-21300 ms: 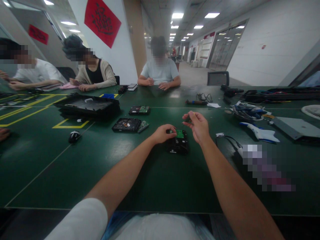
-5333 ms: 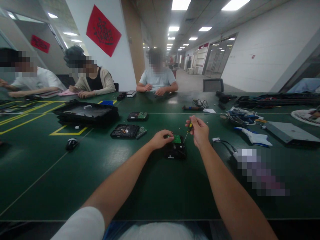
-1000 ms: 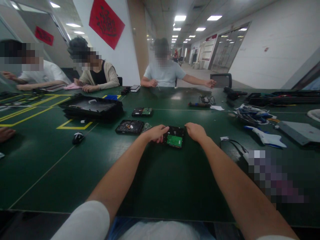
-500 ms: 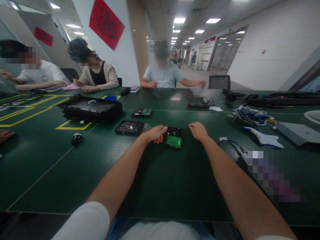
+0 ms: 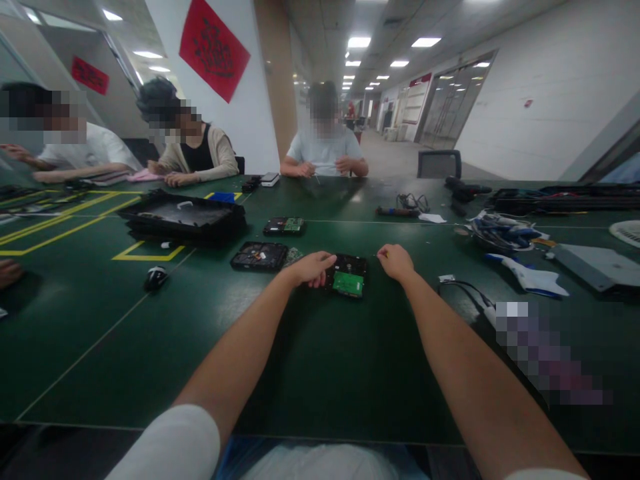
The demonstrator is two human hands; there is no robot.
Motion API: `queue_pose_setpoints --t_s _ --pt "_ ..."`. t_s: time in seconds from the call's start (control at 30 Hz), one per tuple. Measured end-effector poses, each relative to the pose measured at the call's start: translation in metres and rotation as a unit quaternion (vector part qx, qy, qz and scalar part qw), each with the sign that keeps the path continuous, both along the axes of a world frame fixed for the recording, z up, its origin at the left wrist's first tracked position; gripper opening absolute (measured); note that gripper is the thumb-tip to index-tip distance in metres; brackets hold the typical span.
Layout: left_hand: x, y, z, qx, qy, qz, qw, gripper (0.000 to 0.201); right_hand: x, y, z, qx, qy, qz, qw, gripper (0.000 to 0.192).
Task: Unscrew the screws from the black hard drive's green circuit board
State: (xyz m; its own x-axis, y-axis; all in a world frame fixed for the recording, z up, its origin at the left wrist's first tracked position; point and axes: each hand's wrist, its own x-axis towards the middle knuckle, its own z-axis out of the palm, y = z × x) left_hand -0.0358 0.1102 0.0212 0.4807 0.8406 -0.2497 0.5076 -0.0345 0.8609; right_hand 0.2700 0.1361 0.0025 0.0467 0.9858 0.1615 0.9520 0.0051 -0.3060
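A black hard drive [image 5: 350,265] lies on the green table [image 5: 320,360] in front of me, its green circuit board [image 5: 349,283] facing up at the near end. My left hand [image 5: 311,267] grips the drive's left edge, fingers curled on it. My right hand [image 5: 396,261] rests on the table just right of the drive, apart from it, fingers closed on a small screwdriver whose yellow end [image 5: 384,253] pokes out toward the drive.
Two more opened drives [image 5: 259,255] [image 5: 284,225] lie to the left and behind. A black tray [image 5: 183,217] and a mouse [image 5: 155,277] sit farther left. Cables [image 5: 500,227], a white part [image 5: 527,279] and a black lead [image 5: 460,288] lie right. Three people sit across.
My right hand has slid a little to the right, off the drive's corner. The left hand stays on the drive. The person opposite has drawn an outstretched arm back in.
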Motion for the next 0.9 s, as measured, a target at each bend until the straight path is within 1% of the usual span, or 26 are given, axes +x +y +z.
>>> queue_pose_setpoints --t_s 0.17,0.27,0.43,0.5,0.6,0.7,0.73,0.8,0.87,0.9 --pt "0.000 0.001 -0.001 -0.001 -0.006 0.004 1.000 0.058 -0.001 0.000 0.003 -0.011 0.011 -0.018 1.000 0.022" --pt "-0.001 0.001 -0.002 -0.001 -0.009 0.007 1.000 0.058 0.000 -0.005 0.005 -0.012 0.021 -0.016 1.000 0.021" --pt "0.000 0.000 -0.004 -0.001 -0.012 0.007 1.000 0.056 0.003 -0.026 0.003 -0.001 0.045 -0.005 0.999 0.023" --pt "0.004 -0.001 -0.004 0.015 -0.008 0.030 0.999 0.053 0.004 -0.036 0.001 0.005 0.053 0.006 0.999 0.022" --pt "0.012 -0.002 0.001 0.082 0.011 0.114 0.990 0.047 0.003 -0.046 0.000 0.016 0.065 0.022 0.998 0.020" --pt "0.015 -0.002 0.010 0.196 0.076 0.199 0.957 0.055 0.003 -0.050 -0.001 0.024 0.077 0.035 0.996 0.019" --pt "0.014 -0.003 0.014 0.230 0.093 0.210 0.946 0.057 0.003 -0.051 -0.001 0.027 0.080 0.037 0.996 0.019" --pt "0.012 -0.004 0.021 0.280 0.106 0.208 0.931 0.057 0.003 -0.051 -0.001 0.033 0.084 0.040 0.995 0.020" --pt "0.012 -0.005 0.026 0.301 0.096 0.185 0.930 0.056 0.004 -0.051 -0.001 0.038 0.084 0.042 0.995 0.020" --pt "0.013 -0.006 0.028 0.300 0.087 0.167 0.935 0.055 0.004 -0.051 -0.001 0.039 0.082 0.042 0.995 0.021"
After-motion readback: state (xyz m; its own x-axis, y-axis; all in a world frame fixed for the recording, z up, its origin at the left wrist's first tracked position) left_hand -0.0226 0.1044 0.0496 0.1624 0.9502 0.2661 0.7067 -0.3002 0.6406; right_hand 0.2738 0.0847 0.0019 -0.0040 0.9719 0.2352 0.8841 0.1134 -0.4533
